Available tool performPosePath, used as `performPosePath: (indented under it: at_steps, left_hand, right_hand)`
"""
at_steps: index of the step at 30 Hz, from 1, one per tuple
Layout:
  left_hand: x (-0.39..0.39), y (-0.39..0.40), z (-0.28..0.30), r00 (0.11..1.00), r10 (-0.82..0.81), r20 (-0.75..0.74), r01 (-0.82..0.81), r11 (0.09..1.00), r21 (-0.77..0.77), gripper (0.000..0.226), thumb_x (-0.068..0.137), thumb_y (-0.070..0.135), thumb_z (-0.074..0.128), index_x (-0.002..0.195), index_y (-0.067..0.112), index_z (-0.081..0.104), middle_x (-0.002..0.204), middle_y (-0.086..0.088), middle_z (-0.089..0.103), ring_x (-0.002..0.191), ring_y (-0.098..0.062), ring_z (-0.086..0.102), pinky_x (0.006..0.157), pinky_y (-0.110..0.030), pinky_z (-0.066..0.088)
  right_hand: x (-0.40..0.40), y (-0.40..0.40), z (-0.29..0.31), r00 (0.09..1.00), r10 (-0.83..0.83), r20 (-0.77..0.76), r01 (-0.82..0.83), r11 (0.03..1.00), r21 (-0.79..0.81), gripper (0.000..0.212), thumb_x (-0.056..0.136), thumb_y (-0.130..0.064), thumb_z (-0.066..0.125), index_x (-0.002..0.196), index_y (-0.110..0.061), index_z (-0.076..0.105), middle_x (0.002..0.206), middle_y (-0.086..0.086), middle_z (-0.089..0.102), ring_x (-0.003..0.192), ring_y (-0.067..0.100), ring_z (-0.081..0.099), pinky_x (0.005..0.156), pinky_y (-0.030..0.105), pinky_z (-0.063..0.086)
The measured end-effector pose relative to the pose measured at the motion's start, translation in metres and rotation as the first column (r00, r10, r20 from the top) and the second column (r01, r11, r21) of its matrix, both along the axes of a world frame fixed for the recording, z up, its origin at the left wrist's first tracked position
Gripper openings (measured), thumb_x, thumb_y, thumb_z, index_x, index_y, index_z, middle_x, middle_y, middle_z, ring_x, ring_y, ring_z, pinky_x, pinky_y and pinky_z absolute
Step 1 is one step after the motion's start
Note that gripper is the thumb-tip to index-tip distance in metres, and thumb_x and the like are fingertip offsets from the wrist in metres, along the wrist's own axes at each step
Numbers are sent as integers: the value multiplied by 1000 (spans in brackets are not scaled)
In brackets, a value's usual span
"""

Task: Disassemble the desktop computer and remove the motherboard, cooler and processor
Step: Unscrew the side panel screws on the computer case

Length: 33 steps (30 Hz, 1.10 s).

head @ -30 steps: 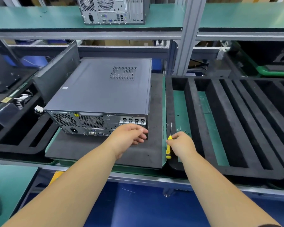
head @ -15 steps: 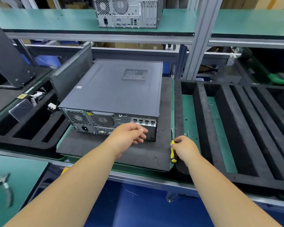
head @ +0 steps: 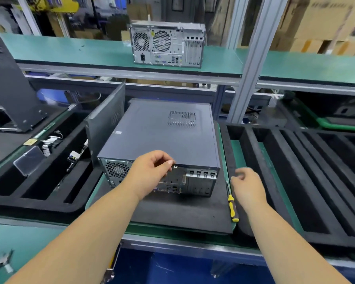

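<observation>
A grey desktop computer lies on its side on a black foam mat, its rear panel facing me. My left hand is up against that panel with curled fingers, and its thumb and forefinger pinch a thumbscrew at the panel's top edge. A yellow-and-black screwdriver lies along the mat's right edge. Just right of the screwdriver hovers my right hand, fingers loosely curled and holding nothing. The motherboard, cooler and processor are hidden inside the closed case.
A black slotted foam tray fills the right side. Another foam tray on the left holds a removed side panel and small parts. A second computer stands on the upper shelf. Pliers lie at lower left.
My right hand let go of the screwdriver, which now lies on the mat edge. My left hand rose from the lower rear panel to the thumbscrew. The camera tilted up.
</observation>
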State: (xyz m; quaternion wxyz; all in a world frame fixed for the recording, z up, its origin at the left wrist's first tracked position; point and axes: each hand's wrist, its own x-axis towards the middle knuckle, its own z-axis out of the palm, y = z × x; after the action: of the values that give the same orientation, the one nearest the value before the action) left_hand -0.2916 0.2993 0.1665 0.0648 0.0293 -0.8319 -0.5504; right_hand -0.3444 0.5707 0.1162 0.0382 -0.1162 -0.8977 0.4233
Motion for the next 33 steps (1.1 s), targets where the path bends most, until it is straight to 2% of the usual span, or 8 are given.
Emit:
performPosePath:
  at_steps: [2, 3, 6, 9, 12, 14, 16, 33]
  left_hand:
    - [0, -21, 2, 992, -12, -126, -6, 989, -146, 7, 85, 24, 70, 85, 31, 68, 81, 7, 67, 77, -7, 61, 71, -18, 46]
    - [-1, -33, 2, 977, -31, -210, -34, 953, -302, 12, 82, 28, 73, 90, 31, 65, 85, 10, 63, 82, -8, 59, 76, -19, 45]
    - [-7, -68, 0, 941, -130, -313, -128, 718, -684, 51, 73, 46, 78, 116, 28, 56, 107, 9, 53, 105, -15, 49, 93, -30, 41]
    - [-17, -89, -14, 978, -149, -143, -45, 522, -852, 91, 74, 61, 70, 150, 29, 29, 150, -2, 32, 142, -25, 24, 117, -37, 22]
    - [-32, -101, -30, 983, -166, -79, -8, 391, -920, 96, 84, 69, 51, 156, 27, 2, 163, -3, 2, 150, -24, -1, 122, -35, 3]
    - [-38, -105, -34, 981, -184, -59, 16, 382, -924, 91, 89, 68, 44, 156, 24, 1, 164, -4, 1, 150, -22, 1, 122, -34, 4]
    - [-41, -105, -39, 979, -194, -58, 22, 386, -922, 87, 91, 66, 40, 156, 22, 2, 164, -2, 3, 150, -21, 5, 122, -33, 7]
    - [-41, -103, -46, 979, -165, -120, -36, 440, -897, 78, 95, 60, 39, 156, 23, 9, 163, 3, 9, 150, -16, 9, 120, -31, 10]
  right_hand:
    - [6, -19, 14, 979, -32, -199, 31, 999, -7, 26, 88, -13, 53, 111, -25, 59, 97, -9, 52, 77, 9, 56, 58, 28, 40]
    - [9, -31, 21, 960, -10, -281, 16, 1000, 18, 25, 87, -13, 53, 108, -26, 58, 97, -11, 50, 81, 10, 55, 62, 29, 42]
    - [13, -73, 38, 902, 185, -390, -118, 975, 189, 26, 85, -15, 60, 110, -24, 59, 102, -12, 51, 96, 12, 50, 81, 33, 46]
    - [14, -112, 47, 826, 455, -333, -280, 843, 459, 45, 83, -29, 67, 126, -20, 57, 123, -5, 53, 116, 16, 44, 100, 33, 38]
    - [7, -143, 40, 773, 626, -108, -408, 620, 670, 82, 84, -50, 64, 152, -18, 29, 156, 0, 27, 144, 22, 22, 116, 34, 21]
    - [-2, -156, 30, 779, 627, 16, -431, 517, 740, 95, 88, -57, 58, 157, -19, 5, 164, -3, 2, 151, 21, 1, 122, 35, 7]
    - [-8, -162, 21, 807, 588, 53, -410, 493, 767, 95, 91, -55, 56, 157, -19, -3, 164, -3, -5, 151, 21, -4, 123, 35, 2]
    - [-9, -164, 9, 841, 540, -3, -341, 535, 773, 85, 92, -48, 57, 157, -22, 9, 164, -6, 8, 151, 18, 6, 120, 31, 6]
